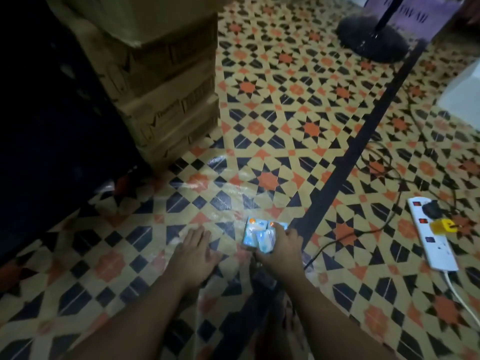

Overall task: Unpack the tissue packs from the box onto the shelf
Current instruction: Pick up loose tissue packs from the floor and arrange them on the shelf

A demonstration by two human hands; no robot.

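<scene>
Right hand [281, 249] curled round a bundle of tissue packs [255, 236] down at the floor [285, 113], likely gathering several per trip; left hand [194, 252] flat, fingers straight, probably bracing; no shelf visible.

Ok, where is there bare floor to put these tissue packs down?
Free: the patterned floor between the stacked brown cardboard boxes and the dark diagonal stripe. Crowded: right of that stripe, with black cables and the white power strip.
</scene>
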